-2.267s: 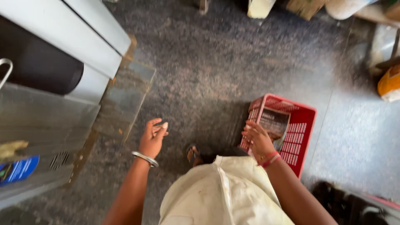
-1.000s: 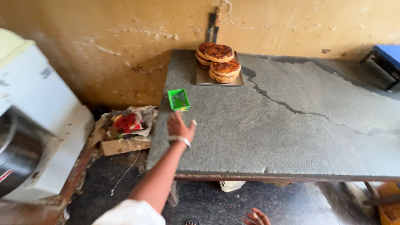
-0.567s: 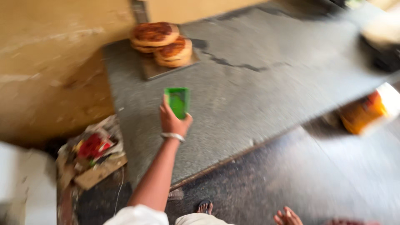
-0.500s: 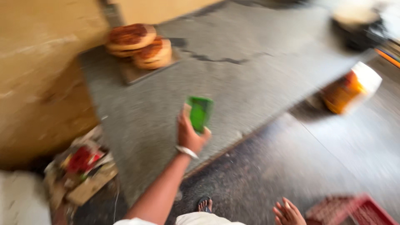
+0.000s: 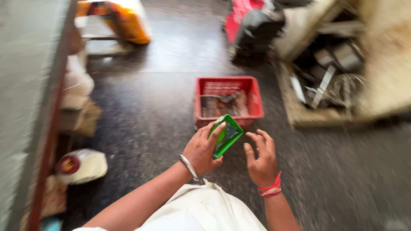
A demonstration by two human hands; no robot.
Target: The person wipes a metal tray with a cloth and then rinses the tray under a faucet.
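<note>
1. Two bare hands show low in the head view, over a dark speckled floor point(image 5: 162, 98).
2. The left hand point(image 5: 201, 149) grips a small green tray point(image 5: 227, 134), fingers curled round its near long edge, thumb underneath; a metal bangle point(image 5: 189, 167) circles that wrist.
3. The green tray is rectangular and shallow, tilted with its open face turned up and toward the right hand; something dark lies inside, too blurred to make out.
4. The right hand point(image 5: 261, 160) holds nothing: fingers spread and slightly bent, palm toward the tray, just beside its lower right corner but not touching it. A red thread band point(image 5: 270, 189) is tied at that wrist.
5. Both hands hang in the air above the floor, in front of the person's pale cream garment point(image 5: 201, 211).
6. Just beyond the tray, on the floor, stands a red plastic crate point(image 5: 227, 85) with slotted walls; papers or packets lie in it, unclear through the blur.
7. At the left edge runs a grey stone counter point(image 5: 25, 85); below it lie a white sack with a red patch point(image 5: 81, 166) and some cardboard pieces point(image 5: 81, 117).
8. At top left stands an orange and white container point(image 5: 126, 21), well apart from the hands.
9. At right a worn wooden frame point(image 5: 325, 81) holds metal scraps, blurred.
</note>
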